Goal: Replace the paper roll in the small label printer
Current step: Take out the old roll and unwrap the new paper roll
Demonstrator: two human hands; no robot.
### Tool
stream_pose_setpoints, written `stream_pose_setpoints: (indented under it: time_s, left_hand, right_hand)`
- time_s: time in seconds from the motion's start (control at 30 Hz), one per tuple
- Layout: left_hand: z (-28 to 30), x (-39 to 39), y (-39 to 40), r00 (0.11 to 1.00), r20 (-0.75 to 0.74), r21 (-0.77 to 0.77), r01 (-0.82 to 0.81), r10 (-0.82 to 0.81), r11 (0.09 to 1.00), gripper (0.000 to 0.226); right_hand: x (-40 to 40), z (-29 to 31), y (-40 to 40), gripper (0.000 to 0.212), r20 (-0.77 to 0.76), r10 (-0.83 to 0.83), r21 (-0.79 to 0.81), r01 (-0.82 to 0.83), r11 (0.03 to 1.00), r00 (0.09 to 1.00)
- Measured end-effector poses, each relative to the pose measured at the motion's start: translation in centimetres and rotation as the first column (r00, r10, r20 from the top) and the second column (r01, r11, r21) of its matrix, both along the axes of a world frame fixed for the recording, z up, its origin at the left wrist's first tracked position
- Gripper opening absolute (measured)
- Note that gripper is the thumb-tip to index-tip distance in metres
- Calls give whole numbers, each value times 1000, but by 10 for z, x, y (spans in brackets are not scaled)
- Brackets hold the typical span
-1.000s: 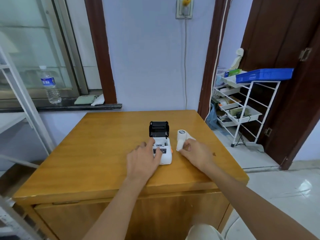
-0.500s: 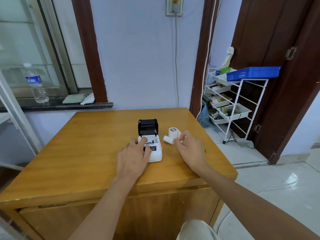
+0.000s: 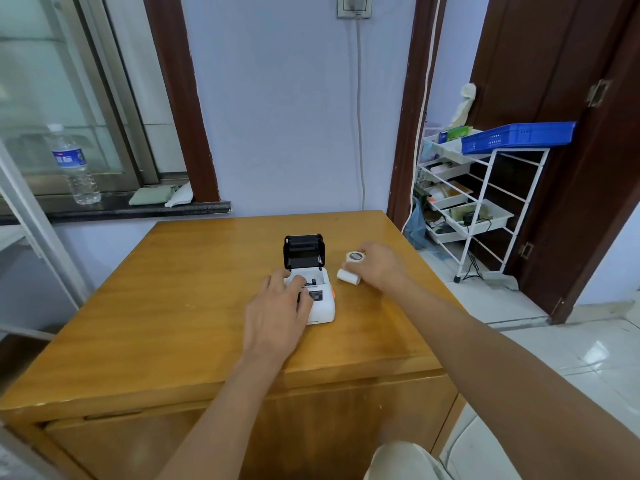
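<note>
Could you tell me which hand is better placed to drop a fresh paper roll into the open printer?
The right hand: it is already on the two paper rolls lying just right of the printer, whose black lid stands open. The left hand rests on the printer body, steadying it.

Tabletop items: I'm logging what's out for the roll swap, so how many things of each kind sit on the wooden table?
Label printer, lid open, left hand on it: 1
Paper rolls, one upright and one lying, at the right hand: 2
Total on the table: 3
</note>
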State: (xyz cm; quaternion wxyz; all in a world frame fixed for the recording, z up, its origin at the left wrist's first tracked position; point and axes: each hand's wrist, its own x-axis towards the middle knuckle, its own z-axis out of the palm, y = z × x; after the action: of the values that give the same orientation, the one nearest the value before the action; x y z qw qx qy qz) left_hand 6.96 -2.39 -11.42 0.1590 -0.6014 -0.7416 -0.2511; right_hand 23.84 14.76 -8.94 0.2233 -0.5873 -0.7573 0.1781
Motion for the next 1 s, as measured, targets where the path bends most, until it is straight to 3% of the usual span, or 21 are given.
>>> stream_pose_setpoints:
  time_s: [0.23,0.4,0.47,0.53,0.6,0.67,0.73,0.9,1.0]
  left_hand:
    - [-1,0,-2,1000,5,17,2,-3,1000,28]
    - [7,2,-14,991,73,166,100,-114,981,33]
    - [11,11,-34,959,202,267,139,-197,954,31]
    - [17,27,-63,836,469,344,124,-284,931,29]
    - [28,47,-95,600,725,317,147,-339,937,34]
    - [43,65,-114,374,900,136,251,-226,958,47]
    - [51,79,-126,184,980,-2,366,-70,931,50]
    - [41,73,-153,-13,998,-50,424,61,904,34]
    - [25,61,-162,-66,993,-51,493,96,868,33]
  right_hand:
    - [21,17,-20,28,-262,7,151,33,988,965]
    - [44,51,-99,50,-312,207,281,-118,952,927]
    - [52,55,-139,58,-325,272,257,-192,947,906]
    - [59,54,-179,66,-340,312,214,-250,944,887]
    - [65,50,-211,72,-337,372,188,-325,927,865]
    - [69,41,-231,74,-305,435,177,-398,900,847]
    - [72,32,-244,69,-276,477,181,-442,878,835]
    - [85,15,-258,63,-378,440,74,-447,892,815]
    - [92,3,-259,27,-394,403,55,-417,907,826]
